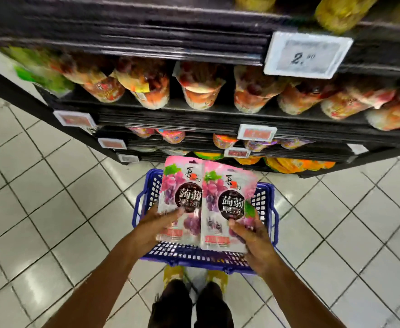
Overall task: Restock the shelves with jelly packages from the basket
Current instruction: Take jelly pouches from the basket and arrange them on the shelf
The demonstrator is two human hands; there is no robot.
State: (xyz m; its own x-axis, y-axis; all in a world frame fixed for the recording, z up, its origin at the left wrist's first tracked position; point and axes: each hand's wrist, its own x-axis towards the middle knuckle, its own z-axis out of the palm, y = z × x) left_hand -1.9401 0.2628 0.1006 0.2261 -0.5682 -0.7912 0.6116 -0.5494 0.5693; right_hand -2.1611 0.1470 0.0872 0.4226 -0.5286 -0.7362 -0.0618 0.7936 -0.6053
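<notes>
Two jelly packages are held side by side over the basket, one gripped at its lower end by the left hand, one by the right hand, long axes toward the shelves at 12 o'clock, seemingly equally near.

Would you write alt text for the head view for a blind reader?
The left hand grips the left pack and the right hand the right pack, both pink jelly, above a blue basket on tiles, before stocked shelves.
</notes>
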